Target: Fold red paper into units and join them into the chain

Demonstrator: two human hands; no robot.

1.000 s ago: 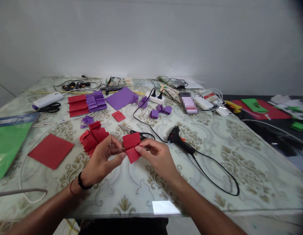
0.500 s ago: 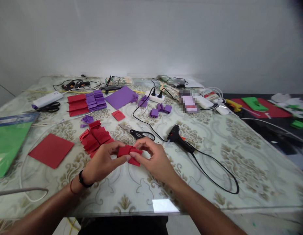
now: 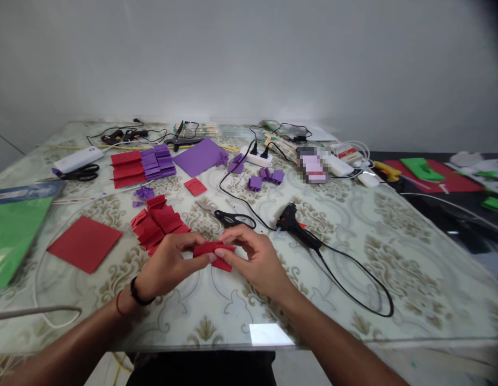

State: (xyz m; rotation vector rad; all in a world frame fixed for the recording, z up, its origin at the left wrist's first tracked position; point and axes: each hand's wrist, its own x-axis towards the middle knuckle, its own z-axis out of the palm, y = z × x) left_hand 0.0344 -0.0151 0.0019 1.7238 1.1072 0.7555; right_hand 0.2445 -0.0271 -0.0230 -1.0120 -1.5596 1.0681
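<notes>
Between my two hands is a small piece of folded red paper (image 3: 222, 263), held just above the front half of the table. My left hand (image 3: 173, 264) pinches its left end, thumb in front and fingers behind. My right hand (image 3: 255, 260) grips the right end in the same way. The fingertips behind the paper are partly hidden. Left of my left hand lies a pile of pleated red paper pieces (image 3: 154, 220). Black-handled scissors (image 3: 233, 219) rest just beyond my right hand.
A black hot glue gun (image 3: 295, 228) lies to the right with its cord looped. Flat red paper (image 3: 85, 244) and a green sheet pack (image 3: 15, 236) are on the left. Purple paper (image 3: 200, 156), a power strip (image 3: 256, 156) and a phone (image 3: 313, 166) lie farther back.
The red paper has tipped, so its upper face now shows as a narrow folded strip. Both hands keep their pinch in nearly the same place. The view has shifted slightly.
</notes>
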